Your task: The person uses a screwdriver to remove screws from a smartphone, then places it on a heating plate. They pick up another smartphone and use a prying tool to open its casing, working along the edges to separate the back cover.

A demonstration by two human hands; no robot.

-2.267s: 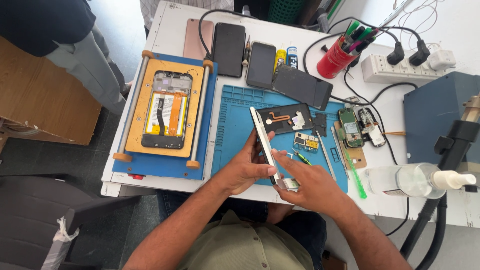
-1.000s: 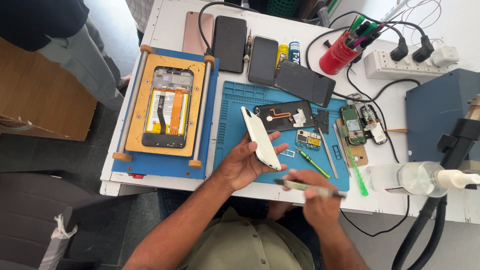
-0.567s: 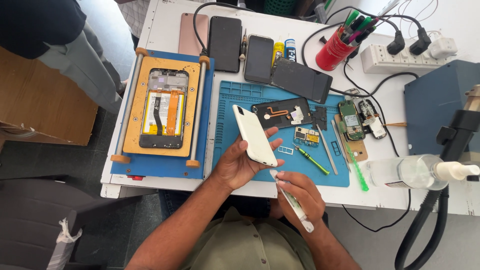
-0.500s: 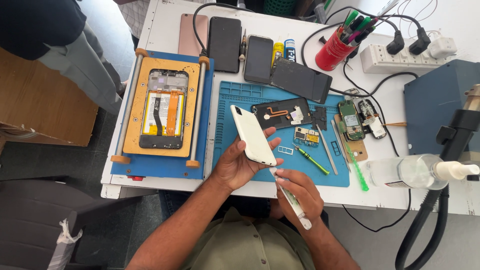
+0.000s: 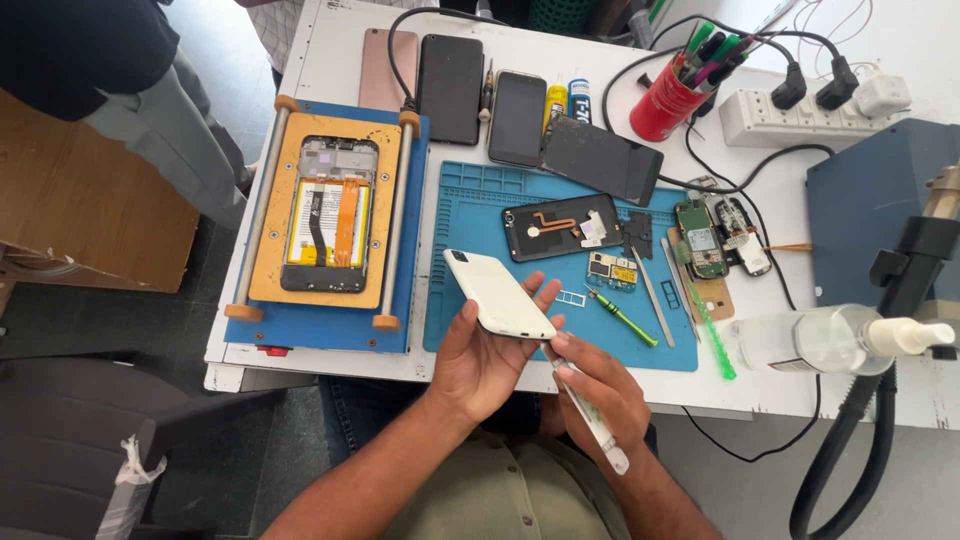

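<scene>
the left hand grips a white slab phone just below the blue rubber mat. the right hand pinches a slim pale tool, its tip seemingly at the phone's still-closed bottom edge.

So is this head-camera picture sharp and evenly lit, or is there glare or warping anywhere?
Head view: bright daylight, sharp on the left hand holding the white phone; white table nearly washed out at the top; soft short shadows; straight table edges bow slightly, wide-lens distortion; right hand and its tool crisp.

white phone, blue mat, red cup
</scene>
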